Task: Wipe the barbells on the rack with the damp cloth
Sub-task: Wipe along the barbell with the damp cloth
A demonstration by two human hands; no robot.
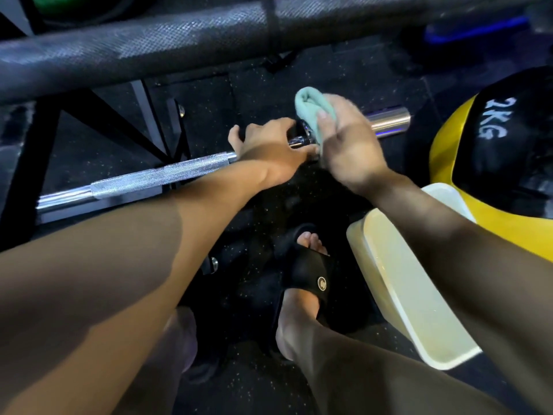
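The right hand (347, 145) holds the green cloth (311, 112) wrapped around the lower barbell (155, 176); the left hand (269, 145) grips the shaft just beside it. The dark upper barbell (149, 52) above both hands likely remains.

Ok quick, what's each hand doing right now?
Left hand: fingers curled round the chrome barbell, holding it.
Right hand: pressing the green cloth round the barbell's collar.

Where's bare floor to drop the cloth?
Speckled floor between the dark bar and chrome barbell is bare. Crowded by the tub, yellow ball, sandalled foot. Right hand holds the cloth; left hand grips the barbell.
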